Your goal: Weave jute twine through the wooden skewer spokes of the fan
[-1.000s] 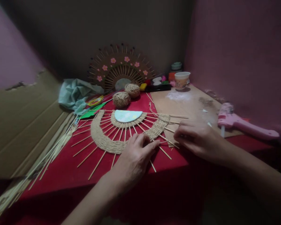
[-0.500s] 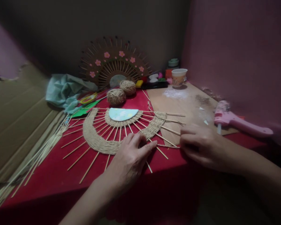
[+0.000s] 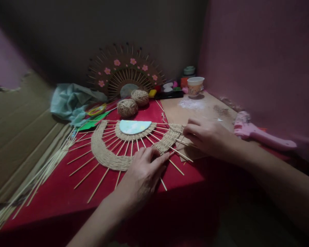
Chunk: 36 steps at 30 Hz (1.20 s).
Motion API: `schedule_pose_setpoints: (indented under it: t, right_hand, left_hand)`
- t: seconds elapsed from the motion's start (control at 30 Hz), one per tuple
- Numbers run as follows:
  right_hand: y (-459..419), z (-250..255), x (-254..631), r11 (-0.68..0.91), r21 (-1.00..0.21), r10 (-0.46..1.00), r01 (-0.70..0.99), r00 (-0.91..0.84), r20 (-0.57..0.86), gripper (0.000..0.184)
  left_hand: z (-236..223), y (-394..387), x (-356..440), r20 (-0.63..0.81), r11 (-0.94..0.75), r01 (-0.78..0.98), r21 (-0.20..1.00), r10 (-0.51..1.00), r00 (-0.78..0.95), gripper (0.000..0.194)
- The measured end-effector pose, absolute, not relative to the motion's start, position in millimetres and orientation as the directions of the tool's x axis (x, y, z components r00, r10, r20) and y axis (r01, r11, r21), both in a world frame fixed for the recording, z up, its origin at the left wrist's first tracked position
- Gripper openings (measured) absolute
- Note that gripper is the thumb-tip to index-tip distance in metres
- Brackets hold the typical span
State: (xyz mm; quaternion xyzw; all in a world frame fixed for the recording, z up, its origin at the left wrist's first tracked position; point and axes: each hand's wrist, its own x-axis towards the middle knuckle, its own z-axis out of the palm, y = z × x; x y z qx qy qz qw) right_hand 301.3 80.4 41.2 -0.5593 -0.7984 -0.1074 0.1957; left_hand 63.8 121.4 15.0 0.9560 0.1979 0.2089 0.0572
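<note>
A half-round woven piece [image 3: 110,156] of jute twine and thin wooden sticks lies on the red cloth [image 3: 67,192], with a pale blue half-disc [image 3: 134,126] at its centre. My left hand [image 3: 144,173] presses flat on its lower right part, fingers spread across the sticks. At the right end of the weave, my right hand [image 3: 208,137] has its fingers closed among the stick ends, pinching something I cannot make out.
Two twine balls [image 3: 127,107] sit behind the piece. A finished fan with pink flowers [image 3: 123,73] leans on the back wall. A pink glue gun [image 3: 260,132] lies right, a paper cup [image 3: 195,85] back right, loose sticks [image 3: 41,171] and cardboard [image 3: 18,137] left, teal cloth [image 3: 69,101].
My right hand has moved up and left, from the lower stick ends to the upper right end of the weave. My left hand has stayed pressed on the piece.
</note>
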Motion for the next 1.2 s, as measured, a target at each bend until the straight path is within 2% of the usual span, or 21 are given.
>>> schedule_pose_setpoints:
  t: [0.2, 0.33, 0.43, 0.5, 0.7, 0.77, 0.9, 0.97, 1.13, 1.2]
  right_hand:
    - [105.7, 36.7, 303.6, 0.257, -0.050, 0.882, 0.965, -0.213, 0.421, 0.017]
    - [104.9, 32.6, 309.4, 0.168, -0.227, 0.917, 0.959, -0.067, 0.393, 0.013]
    - [101.8, 34.5, 312.3, 0.145, -0.384, 0.940, 0.912, -0.006, 0.341, 0.012]
    - [100.7, 36.7, 312.8, 0.141, -0.398, 0.943, 0.907, -0.001, 0.333, 0.012]
    - [94.3, 40.3, 313.1, 0.118, -0.080, 0.932, 0.990, -0.083, 0.354, 0.018]
    - [87.1, 40.8, 313.0, 0.065, -0.076, 0.938, 0.995, -0.034, 0.346, 0.018]
    - [69.2, 43.2, 309.0, 0.059, -0.158, 0.954, 0.986, -0.008, 0.301, 0.015]
    - [62.5, 45.6, 305.7, 0.037, -0.125, 0.961, 0.991, -0.001, 0.276, 0.018]
    - [56.7, 58.5, 303.4, -0.196, 0.184, 0.970, 0.963, 0.162, 0.183, 0.023]
    - [57.1, 68.4, 306.8, -0.271, 0.229, 0.960, 0.935, 0.248, 0.128, 0.019]
  left_hand:
    - [16.8, 121.3, 62.0, 0.330, -0.905, 0.369, 0.213, 0.422, 0.844, 0.031]
    - [31.5, 121.3, 60.4, 0.226, -0.886, 0.355, 0.297, 0.427, 0.876, 0.026]
    - [42.1, 125.6, 68.0, 0.231, -0.883, 0.355, 0.308, 0.431, 0.872, 0.025]
    - [45.4, 131.1, 77.7, 0.256, -0.889, 0.360, 0.283, 0.432, 0.865, 0.026]
    - [39.8, 144.0, 98.3, 0.204, -0.943, 0.318, 0.100, 0.332, 0.921, 0.029]
    - [36.3, 144.0, 96.9, 0.194, -0.946, 0.321, 0.053, 0.325, 0.926, 0.032]
    - [31.7, 142.7, 91.8, 0.206, -0.949, 0.314, 0.011, 0.309, 0.928, 0.034]
    - [31.2, 142.5, 91.2, 0.210, -0.950, 0.311, 0.001, 0.304, 0.929, 0.034]
    - [32.1, 141.9, 92.1, 0.210, -0.948, 0.317, 0.018, 0.314, 0.926, 0.034]
    - [31.7, 141.6, 92.0, 0.215, -0.948, 0.317, 0.023, 0.315, 0.925, 0.034]
